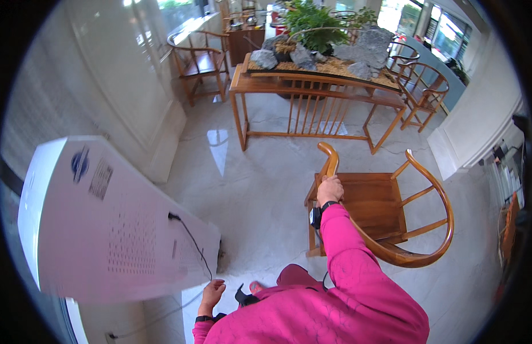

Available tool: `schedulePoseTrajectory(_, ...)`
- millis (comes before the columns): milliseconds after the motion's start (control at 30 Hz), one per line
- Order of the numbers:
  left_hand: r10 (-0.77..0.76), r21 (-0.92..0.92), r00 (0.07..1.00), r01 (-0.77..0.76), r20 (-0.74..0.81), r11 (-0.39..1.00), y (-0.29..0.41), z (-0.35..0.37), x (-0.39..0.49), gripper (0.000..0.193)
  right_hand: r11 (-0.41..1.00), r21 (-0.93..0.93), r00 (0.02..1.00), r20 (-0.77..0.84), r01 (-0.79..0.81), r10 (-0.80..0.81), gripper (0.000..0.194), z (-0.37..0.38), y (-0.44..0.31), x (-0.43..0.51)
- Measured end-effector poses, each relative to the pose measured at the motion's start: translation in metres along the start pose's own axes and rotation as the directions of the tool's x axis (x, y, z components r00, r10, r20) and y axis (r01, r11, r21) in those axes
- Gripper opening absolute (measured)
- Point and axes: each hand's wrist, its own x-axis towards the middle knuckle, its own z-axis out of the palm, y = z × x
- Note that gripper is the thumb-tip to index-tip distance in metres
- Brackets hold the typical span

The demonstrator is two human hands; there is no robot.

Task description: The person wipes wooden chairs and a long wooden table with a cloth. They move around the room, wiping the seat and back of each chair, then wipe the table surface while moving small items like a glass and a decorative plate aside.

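Note:
My right hand is wrapped around the curved arm of a wooden horseshoe-back armchair. The chair stands to my right on the stone floor, its seat facing left. Low in front of my body is my left hand, fingers curled, overlapping a grey power cord. Whether the fingers grip that cord cannot be made out. The cord leaves the perforated back of a tall white appliance on the left and runs down to a wall socket. Dark straps circle both wrists.
Ahead, a long wooden console table carries a rock-and-fern planter. Similar armchairs stand at the far left and far right. A panelled wall rises on the left, a white pillar on the right.

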Motion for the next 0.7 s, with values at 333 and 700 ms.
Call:
schedulePoseTrajectory(333,0.125,-0.004,0.945,-0.13,0.301,0.992,0.081,-0.004,0.198,0.033,0.923,0.258,0.958,0.107,-0.286,0.266,0.047,0.042,-0.031,0.095)
schedulePoseTrajectory(700,0.171,0.155,0.917,-0.239,0.361,0.958,0.254,-0.011,0.33,0.033,0.975,0.216,0.99,0.141,-0.048,0.017,0.035,0.052,-0.035,0.168)
